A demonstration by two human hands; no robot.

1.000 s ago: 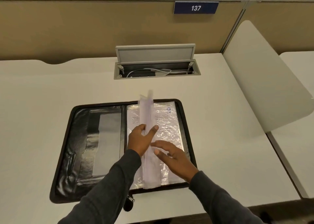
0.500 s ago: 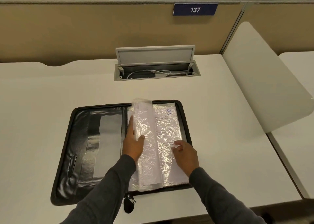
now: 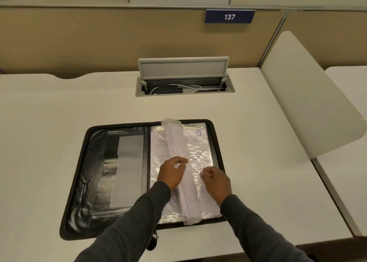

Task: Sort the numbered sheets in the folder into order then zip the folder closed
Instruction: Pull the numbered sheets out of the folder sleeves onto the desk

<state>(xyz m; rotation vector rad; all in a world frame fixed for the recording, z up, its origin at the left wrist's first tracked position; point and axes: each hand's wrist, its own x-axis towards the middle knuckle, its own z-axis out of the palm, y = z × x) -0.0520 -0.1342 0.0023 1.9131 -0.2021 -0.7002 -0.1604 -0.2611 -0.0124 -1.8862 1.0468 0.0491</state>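
A black zip folder lies open on the white desk. Its right half holds clear plastic sleeves with printed sheets; the flat top one bears a handwritten blue 9. A bundle of sleeves stands on edge down the middle of that half. My left hand grips the bundle from the left, fingers curled over its edge. My right hand pinches the plastic of a sleeve just right of the bundle. The zip pull hangs off the folder's front edge, partly behind my left sleeve.
An open cable hatch with its grey lid raised is sunk into the desk behind the folder. A white curved divider rises on the right. A beige partition with a blue 137 sign closes the back.
The bundle of sleeves has tipped more upright. My left hand went from lying flat against it to curling over its edge. My right hand moved left, closer to the bundle.
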